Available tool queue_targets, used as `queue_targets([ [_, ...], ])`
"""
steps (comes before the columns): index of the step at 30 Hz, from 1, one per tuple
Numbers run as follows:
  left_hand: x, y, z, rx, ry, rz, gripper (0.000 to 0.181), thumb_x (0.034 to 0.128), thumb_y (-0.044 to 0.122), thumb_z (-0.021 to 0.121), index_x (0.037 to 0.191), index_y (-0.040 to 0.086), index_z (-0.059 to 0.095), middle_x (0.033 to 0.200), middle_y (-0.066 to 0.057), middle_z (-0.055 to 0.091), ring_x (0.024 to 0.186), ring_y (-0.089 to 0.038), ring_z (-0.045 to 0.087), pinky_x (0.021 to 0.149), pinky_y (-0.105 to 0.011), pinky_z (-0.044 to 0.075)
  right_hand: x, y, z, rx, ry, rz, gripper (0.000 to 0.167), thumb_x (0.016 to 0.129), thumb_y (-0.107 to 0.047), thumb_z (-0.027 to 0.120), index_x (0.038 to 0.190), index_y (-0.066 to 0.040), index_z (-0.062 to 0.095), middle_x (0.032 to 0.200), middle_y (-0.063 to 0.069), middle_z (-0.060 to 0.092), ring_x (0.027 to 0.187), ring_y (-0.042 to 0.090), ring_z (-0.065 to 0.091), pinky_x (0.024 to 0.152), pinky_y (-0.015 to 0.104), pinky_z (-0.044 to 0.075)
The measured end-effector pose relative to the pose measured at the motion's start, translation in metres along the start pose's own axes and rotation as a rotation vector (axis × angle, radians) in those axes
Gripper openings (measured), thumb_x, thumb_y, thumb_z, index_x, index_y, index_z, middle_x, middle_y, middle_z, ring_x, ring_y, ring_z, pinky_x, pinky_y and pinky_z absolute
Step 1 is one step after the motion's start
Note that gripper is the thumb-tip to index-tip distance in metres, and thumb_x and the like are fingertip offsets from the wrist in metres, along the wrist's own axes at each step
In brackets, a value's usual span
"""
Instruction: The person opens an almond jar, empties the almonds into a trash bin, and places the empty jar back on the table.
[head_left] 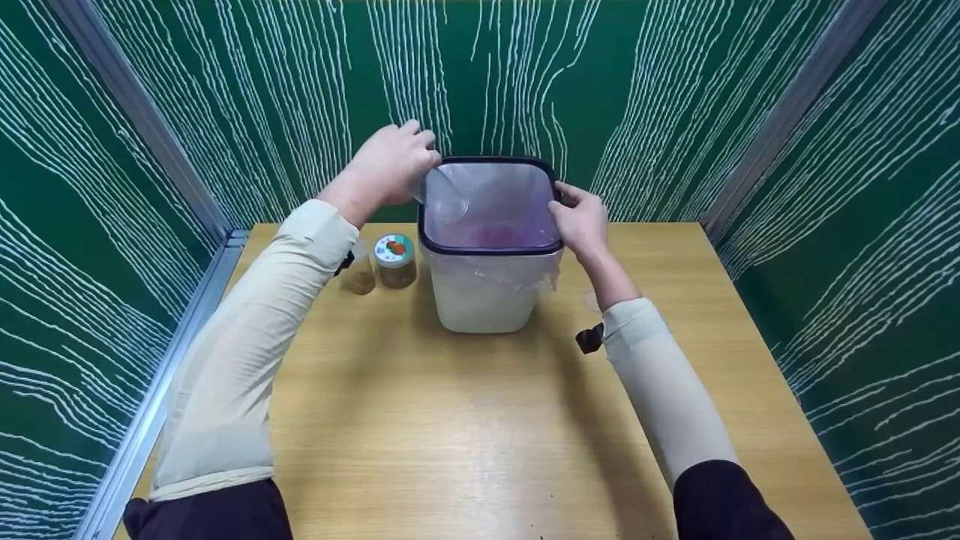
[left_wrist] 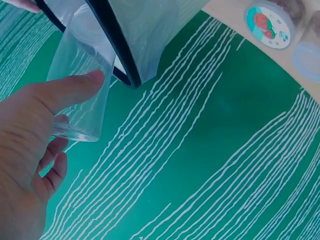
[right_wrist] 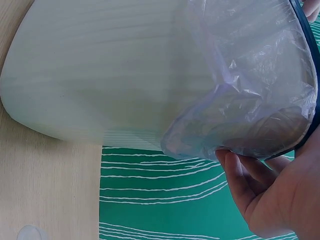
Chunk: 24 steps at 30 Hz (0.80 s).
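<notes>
A pale trash bin (head_left: 484, 300) with a dark rim stands at the back of the table, lined with a thin translucent purplish bag (head_left: 521, 195). My left hand (head_left: 396, 165) holds a clear plastic cup (left_wrist: 82, 112) near its base, thumb on the near side. The cup is tipped, its mouth reaching over the bin's left rim. In the left wrist view the cup looks see-through, with no contents visible. On the opposite side, my right hand (head_left: 581, 221) grips the rim, thumb on top and fingers outside against the bag's overhanging edge (right_wrist: 200, 142).
Left of the bin stand a lidded jar (head_left: 394, 262) with a strawberry picture on top and a clear container (head_left: 361, 279) with brownish contents. A small clear round piece (right_wrist: 32, 233) lies to the right. Green walls with white lines (head_left: 495, 75) enclose the table.
</notes>
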<state>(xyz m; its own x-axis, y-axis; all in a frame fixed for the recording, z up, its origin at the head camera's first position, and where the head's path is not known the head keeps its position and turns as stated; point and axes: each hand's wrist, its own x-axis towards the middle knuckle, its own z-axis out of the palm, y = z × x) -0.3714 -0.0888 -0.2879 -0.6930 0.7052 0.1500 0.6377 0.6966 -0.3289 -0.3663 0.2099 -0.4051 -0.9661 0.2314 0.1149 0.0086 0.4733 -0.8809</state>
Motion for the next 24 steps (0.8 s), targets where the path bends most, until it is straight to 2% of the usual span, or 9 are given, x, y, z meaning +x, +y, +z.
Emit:
queue_targets([
  [5, -0.003, 0.002, 0.000, -0.010, 0.001, -0.003, 0.040, 0.0826, 0.024, 0.078, 0.118, 0.007, 0.068, 0.113, -0.016, 0.060, 0.103, -0.033, 0.048, 0.089, -0.048, 0.046, -0.001, 0.000, 0.003, 0.013, -0.004, 0.003, 0.044, 0.091, -0.017, 0.059, 0.134, -0.017, 0.060, 0.133, 0.006, 0.059, 0.113, 0.012, 0.054, 0.090, 0.029, 0.048],
  [9, -0.007, 0.002, -0.001, 0.027, 0.017, 0.000, 0.038, 0.0823, 0.018, 0.077, 0.117, 0.005, 0.067, 0.113, -0.016, 0.059, 0.104, -0.034, 0.048, 0.089, -0.048, 0.045, -0.002, 0.000, 0.004, 0.011, -0.003, -0.001, 0.044, 0.090, -0.017, 0.059, 0.134, -0.017, 0.061, 0.132, 0.006, 0.059, 0.111, 0.012, 0.054, 0.088, 0.029, 0.048],
  [16, -0.011, -0.003, -0.003, 0.145, 0.085, -0.023, 0.044, 0.0787, 0.019, 0.070, 0.116, 0.000, 0.056, 0.113, -0.019, 0.058, 0.098, -0.036, 0.052, 0.081, -0.047, 0.048, -0.002, 0.000, 0.004, 0.022, -0.012, 0.011, 0.042, 0.093, -0.018, 0.059, 0.135, -0.017, 0.060, 0.135, 0.007, 0.057, 0.111, 0.013, 0.054, 0.088, 0.030, 0.050],
  [19, -0.013, -0.006, -0.002, 0.148, 0.129, -0.044, 0.043, 0.0796, 0.021, 0.068, 0.115, 0.001, 0.054, 0.107, -0.017, 0.059, 0.091, -0.034, 0.052, 0.074, -0.043, 0.048, -0.001, 0.001, 0.003, 0.024, -0.007, 0.010, 0.042, 0.093, -0.018, 0.059, 0.135, -0.017, 0.060, 0.132, 0.006, 0.059, 0.109, 0.014, 0.056, 0.087, 0.029, 0.050],
  [24, -0.020, -0.011, 0.004, 0.135, 0.233, -0.045, 0.045, 0.0812, 0.019, 0.064, 0.122, 0.005, 0.052, 0.103, -0.016, 0.057, 0.083, -0.032, 0.052, 0.065, -0.039, 0.045, 0.001, 0.001, 0.001, 0.016, 0.004, -0.002, 0.043, 0.091, -0.018, 0.059, 0.134, -0.017, 0.060, 0.127, 0.006, 0.062, 0.107, 0.014, 0.057, 0.086, 0.029, 0.048],
])
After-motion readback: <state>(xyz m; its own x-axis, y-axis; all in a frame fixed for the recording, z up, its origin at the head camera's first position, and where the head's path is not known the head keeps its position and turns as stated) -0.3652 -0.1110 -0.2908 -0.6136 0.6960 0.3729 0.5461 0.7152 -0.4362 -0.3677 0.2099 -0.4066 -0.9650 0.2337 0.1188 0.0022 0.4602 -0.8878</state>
